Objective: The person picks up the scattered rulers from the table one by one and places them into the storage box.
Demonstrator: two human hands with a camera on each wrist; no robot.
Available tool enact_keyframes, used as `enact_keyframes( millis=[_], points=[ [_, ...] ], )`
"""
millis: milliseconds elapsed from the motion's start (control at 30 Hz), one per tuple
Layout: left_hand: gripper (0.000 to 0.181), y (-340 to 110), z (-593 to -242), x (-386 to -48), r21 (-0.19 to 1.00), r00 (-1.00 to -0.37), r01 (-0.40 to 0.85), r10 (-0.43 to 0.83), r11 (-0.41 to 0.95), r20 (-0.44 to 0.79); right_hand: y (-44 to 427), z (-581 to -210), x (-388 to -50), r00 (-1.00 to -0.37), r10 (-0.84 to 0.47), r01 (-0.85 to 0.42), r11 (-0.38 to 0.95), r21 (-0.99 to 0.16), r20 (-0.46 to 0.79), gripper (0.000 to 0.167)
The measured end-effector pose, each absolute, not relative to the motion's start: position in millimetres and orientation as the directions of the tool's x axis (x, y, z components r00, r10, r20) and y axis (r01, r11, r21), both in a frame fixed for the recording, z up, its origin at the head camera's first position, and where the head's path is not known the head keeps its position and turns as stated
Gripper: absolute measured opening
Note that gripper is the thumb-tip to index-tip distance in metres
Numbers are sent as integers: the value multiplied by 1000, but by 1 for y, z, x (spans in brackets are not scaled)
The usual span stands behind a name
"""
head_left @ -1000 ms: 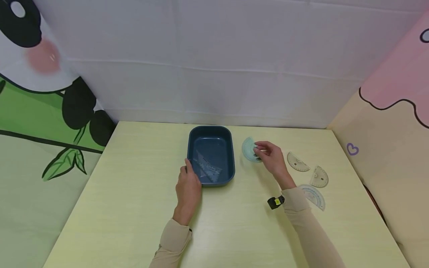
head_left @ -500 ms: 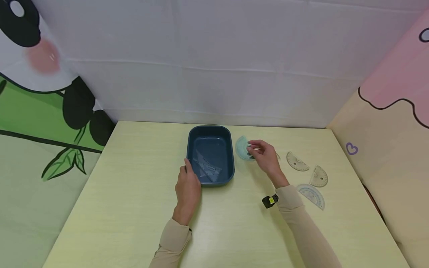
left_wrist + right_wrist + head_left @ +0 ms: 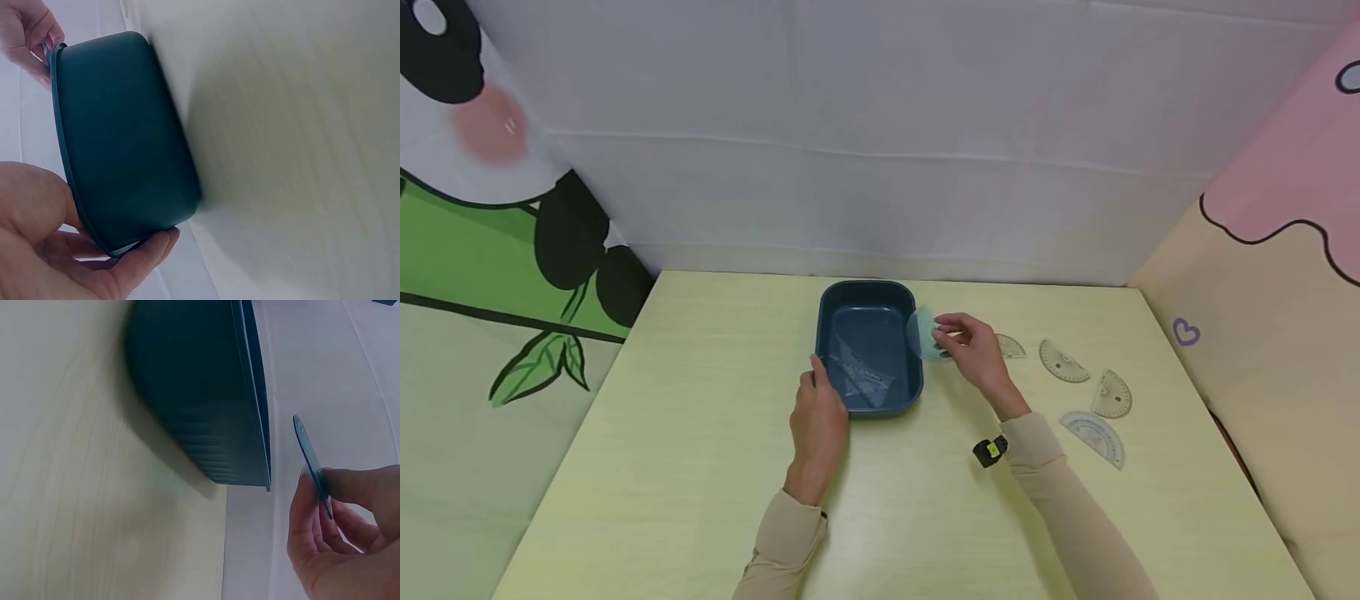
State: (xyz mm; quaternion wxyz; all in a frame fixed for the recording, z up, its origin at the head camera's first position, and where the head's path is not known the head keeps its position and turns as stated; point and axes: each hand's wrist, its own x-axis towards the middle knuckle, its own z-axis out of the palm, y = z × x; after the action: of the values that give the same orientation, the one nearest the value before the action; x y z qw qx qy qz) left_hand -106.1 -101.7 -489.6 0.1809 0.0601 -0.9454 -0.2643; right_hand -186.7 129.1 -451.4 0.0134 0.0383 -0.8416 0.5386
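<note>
My left hand (image 3: pixel 818 421) grips the near left corner of a dark blue plastic bin (image 3: pixel 871 287); in the left wrist view the thumb lies at the rim and fingers are against the outer wall. Inside the bin lie clear plastic pieces with ruler markings (image 3: pixel 865 379). My right hand (image 3: pixel 976 350) pinches a pale green translucent protractor (image 3: pixel 922 335) between thumb and fingers. The protractor's left edge overlaps the bin's right rim in the head view. From the right wrist view, the protractor (image 3: pixel 310 459) appears edge-on, raised above rim level and apart from the bin.
Clear protractors lie on the table (image 3: pixel 700 467) to the right: one (image 3: pixel 1011 347) just past my right hand, another (image 3: pixel 1063 362) beyond it, then one (image 3: pixel 1112 395) and a bluish one (image 3: pixel 1095 437) nearer. A white cloth wall (image 3: pixel 880 200) stands behind the table.
The right hand has moved left with the green protractor, from beside the bin to its right rim. A clear protractor behind that hand has come into view. The left hand stays put.
</note>
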Motion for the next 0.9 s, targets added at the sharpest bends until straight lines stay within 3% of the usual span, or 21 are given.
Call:
enact_keyframes(
  millis=[900],
  points=[
    [52, -102, -492, -107, 525, -917, -1, -209, 851, 338, 97, -454, -191, -990, -112, -124, 453, -883, 82, 30]
  ],
)
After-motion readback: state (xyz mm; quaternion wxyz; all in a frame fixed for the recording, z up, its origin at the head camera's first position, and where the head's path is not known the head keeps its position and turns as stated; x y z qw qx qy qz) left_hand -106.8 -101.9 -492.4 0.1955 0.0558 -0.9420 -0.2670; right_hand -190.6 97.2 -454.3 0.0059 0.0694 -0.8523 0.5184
